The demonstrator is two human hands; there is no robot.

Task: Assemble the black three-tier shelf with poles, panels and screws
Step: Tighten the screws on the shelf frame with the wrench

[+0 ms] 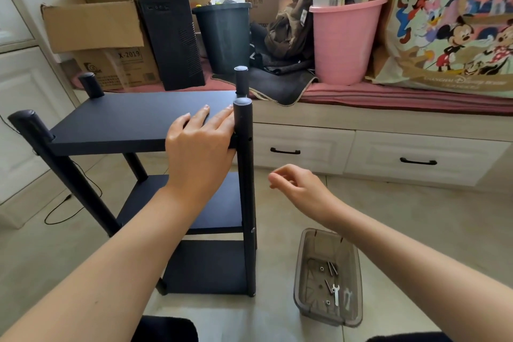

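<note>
- Left hand (pixel 198 144): laid on the right end of the top panel (pixel 133 116), fingers straight over its surface, thumb under the front edge; touching the near right pole (pixel 245 175).
- Right hand (pixel 297 182): in the air to the right of that pole, apart from it, fingertips drawn together; whether they pinch a screw cannot be told.
- Black three-tier shelf (pixel 194 203): upright on the tiled floor, three panels between four poles; middle panel (pixel 211 203) and bottom panel (pixel 205 266) below the left forearm.
- Clear plastic bin (pixel 327 277): on the floor just right of the shelf, holding screws (pixel 331 268) and a small white wrench (pixel 336 296).
- Behind, on a bench with drawers (pixel 416 158): black computer tower (pixel 169 30), badge partly readable "Think"; cardboard box (pixel 116 64) printed "X-2019"; dark waste bin (pixel 224 36); pink bucket (pixel 344 39); cartoon-print bag (pixel 455 22) with "DISNEY" lettering.
</note>
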